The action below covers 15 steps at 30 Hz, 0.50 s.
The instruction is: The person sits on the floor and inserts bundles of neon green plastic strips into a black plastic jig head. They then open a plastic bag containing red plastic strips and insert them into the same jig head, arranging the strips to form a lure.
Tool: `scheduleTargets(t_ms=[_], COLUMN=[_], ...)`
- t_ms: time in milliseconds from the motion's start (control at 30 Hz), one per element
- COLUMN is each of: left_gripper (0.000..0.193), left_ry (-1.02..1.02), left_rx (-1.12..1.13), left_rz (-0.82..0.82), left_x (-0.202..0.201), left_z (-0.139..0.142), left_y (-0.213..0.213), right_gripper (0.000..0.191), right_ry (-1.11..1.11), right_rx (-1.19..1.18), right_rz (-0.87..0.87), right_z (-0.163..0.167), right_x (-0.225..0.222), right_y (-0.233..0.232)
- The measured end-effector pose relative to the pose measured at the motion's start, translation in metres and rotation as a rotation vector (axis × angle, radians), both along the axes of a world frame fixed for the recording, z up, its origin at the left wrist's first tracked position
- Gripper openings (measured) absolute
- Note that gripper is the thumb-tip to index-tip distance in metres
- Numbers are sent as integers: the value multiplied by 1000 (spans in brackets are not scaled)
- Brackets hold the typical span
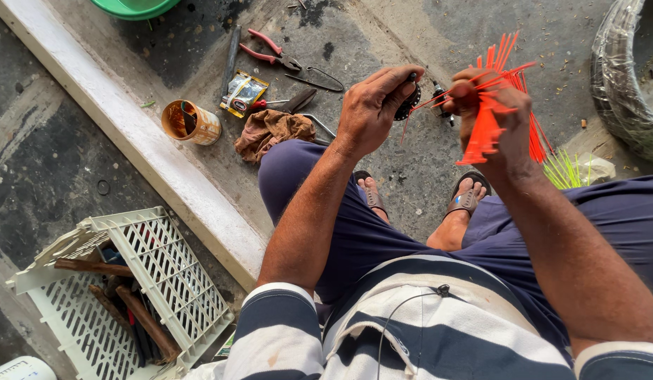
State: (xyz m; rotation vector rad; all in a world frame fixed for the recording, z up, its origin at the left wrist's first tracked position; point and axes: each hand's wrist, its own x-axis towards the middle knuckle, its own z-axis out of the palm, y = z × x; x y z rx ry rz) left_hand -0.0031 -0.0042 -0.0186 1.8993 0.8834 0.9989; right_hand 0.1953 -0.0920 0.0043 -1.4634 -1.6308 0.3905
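My right hand (494, 105) grips a bundle of orange cable ties (490, 127), their thin ends fanning up and sideways. My left hand (372, 105) is closed on a small black toothed part (409, 104) and pinches one orange tie that runs across to the bundle. Both hands are raised above my knees, with my sandalled feet (467, 197) on the concrete below.
On the ground ahead lie red-handled pliers (270, 51), a brown rag (271, 131), an open tin (191, 122), a small packet (243, 93) and green ties (567, 169). A white plastic crate (164, 267) with tools sits at left beyond a concrete kerb (150, 151). A wrapped tyre (622, 84) is at right.
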Motion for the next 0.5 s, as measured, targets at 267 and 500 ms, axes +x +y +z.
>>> scheduleTargets(t_ms=[267, 500], left_gripper=[24, 25], left_ry=[12, 10], left_rx=[25, 29], left_rz=[8, 5], left_x=[0, 0], left_z=[3, 3], left_y=[0, 0], right_gripper=[32, 30], right_ry=[471, 440], right_rx=[-42, -84], right_rz=[55, 39], right_z=[-7, 2], right_x=[8, 4], right_y=[2, 5])
